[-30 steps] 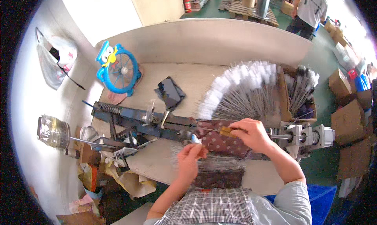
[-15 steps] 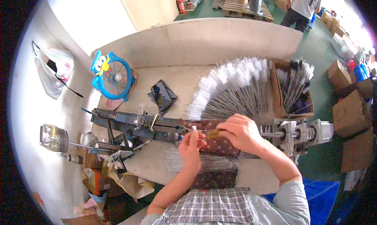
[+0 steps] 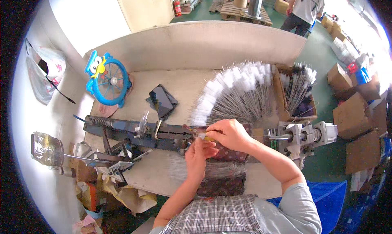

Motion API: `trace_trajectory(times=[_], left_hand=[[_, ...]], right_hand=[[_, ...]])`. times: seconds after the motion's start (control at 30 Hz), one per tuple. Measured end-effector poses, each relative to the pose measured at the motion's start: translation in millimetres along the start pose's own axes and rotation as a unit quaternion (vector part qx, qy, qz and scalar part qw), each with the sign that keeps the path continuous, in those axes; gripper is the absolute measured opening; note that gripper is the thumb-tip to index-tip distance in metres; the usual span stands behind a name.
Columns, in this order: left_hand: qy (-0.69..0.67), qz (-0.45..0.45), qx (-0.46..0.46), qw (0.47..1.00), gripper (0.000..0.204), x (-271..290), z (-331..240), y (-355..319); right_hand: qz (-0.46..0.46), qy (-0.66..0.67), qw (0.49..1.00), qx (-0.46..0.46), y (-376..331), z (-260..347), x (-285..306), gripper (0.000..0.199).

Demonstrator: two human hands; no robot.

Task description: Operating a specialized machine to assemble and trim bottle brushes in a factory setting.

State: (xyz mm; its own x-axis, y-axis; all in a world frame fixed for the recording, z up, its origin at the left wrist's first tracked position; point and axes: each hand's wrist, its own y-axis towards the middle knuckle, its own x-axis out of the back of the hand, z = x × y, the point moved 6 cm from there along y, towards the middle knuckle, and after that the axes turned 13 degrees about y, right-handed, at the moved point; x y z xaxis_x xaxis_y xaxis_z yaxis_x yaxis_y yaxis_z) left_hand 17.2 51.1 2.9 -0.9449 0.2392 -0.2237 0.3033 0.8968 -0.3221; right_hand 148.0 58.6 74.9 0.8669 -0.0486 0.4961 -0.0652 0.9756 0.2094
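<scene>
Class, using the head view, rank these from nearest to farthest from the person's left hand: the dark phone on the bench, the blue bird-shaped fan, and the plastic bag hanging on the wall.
1. The dark phone, up and left of the left hand on the bench.
2. The blue fan, further left at the bench's back corner.
3. The plastic bag, farthest left, on the wall.

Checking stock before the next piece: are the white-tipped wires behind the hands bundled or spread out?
Spread out. The white-tipped wires lie fanned across the workbench, tips in an arc, behind the left hand and right hand.
</scene>
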Motion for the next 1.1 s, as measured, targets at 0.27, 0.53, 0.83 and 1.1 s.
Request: trace_trajectory(times=[0.27, 0.53, 0.83, 1.1], left_hand=[[-0.242, -0.010, 0.024, 0.970, 0.037, -3.4, 3.0, 3.7], [-0.209, -0.018, 0.008, 0.978, 0.013, -6.2, 10.3, 5.3], [-0.187, -0.062, -0.016, 0.980, 0.006, -9.8, 0.4, 2.0], [-0.222, -0.038, -0.009, 0.974, 0.008, -5.5, 1.9, 2.2]], right_hand=[[-0.086, -0.141, 0.982, 0.088, -7.5, 32.8, -14.8, 0.030], [-0.144, -0.153, 0.962, 0.176, -23.3, 35.1, -4.7, 0.027], [-0.136, -0.140, 0.966, 0.171, -30.9, 20.9, 6.0, 0.025], [-0.120, -0.110, 0.975, 0.151, -22.7, 28.4, -6.8, 0.024]])
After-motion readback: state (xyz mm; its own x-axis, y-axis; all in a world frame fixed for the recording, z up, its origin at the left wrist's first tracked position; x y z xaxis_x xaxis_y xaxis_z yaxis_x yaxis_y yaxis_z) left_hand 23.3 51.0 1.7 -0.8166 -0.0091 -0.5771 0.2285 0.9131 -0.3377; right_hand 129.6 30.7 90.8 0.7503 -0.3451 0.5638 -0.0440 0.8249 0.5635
